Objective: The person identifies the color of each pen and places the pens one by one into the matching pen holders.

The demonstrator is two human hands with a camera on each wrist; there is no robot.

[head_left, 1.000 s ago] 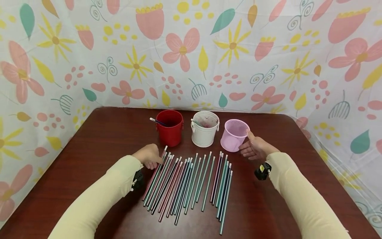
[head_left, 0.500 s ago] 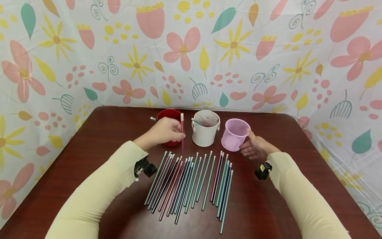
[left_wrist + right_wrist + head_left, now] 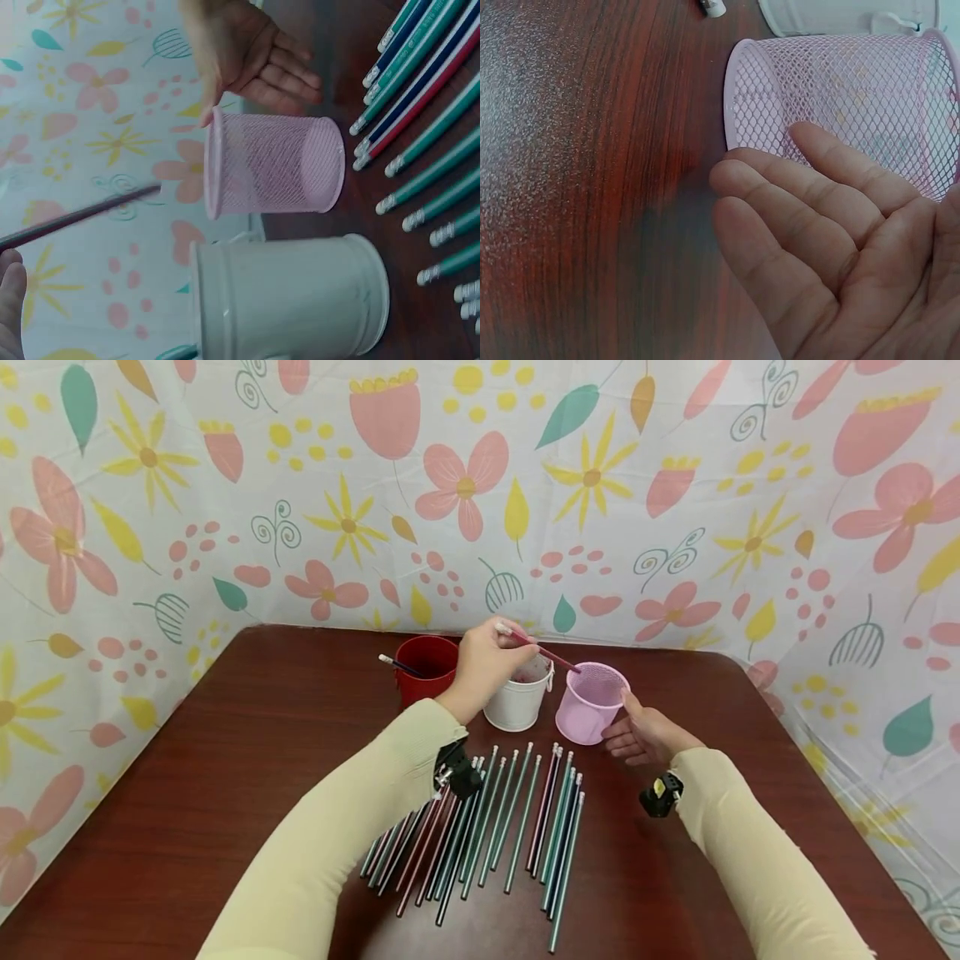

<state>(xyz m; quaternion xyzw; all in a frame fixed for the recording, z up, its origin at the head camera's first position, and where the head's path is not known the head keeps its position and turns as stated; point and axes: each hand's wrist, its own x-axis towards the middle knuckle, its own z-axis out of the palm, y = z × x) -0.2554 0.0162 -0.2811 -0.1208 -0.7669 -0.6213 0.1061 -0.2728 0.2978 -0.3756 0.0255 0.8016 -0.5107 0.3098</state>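
Observation:
My left hand (image 3: 483,664) pinches a red pencil (image 3: 553,658) near its white eraser end. The pencil slants down to the right, its other end at the rim of the pink mesh pencil cup (image 3: 581,717). In the left wrist view that pencil (image 3: 82,216) points toward the cup's mouth (image 3: 214,165). My right hand (image 3: 647,732) is beside the cup on its right, thumb at the rim. In the right wrist view its fingers (image 3: 802,217) lie loosely extended against the mesh. Several red, green and dark pencils (image 3: 517,835) lie in a row on the table.
A white bucket (image 3: 513,706) stands left of the pink cup, partly behind my left hand. Further left is a red bucket (image 3: 414,690) with a dark pencil (image 3: 400,665) leaning out. Floral cloth (image 3: 300,527) hangs behind the brown table (image 3: 247,710).
My left hand took the red pencil from the left end of the row, lifted it past the red bucket and carried it right, tilting it toward the pink cup. The right hand stayed put.

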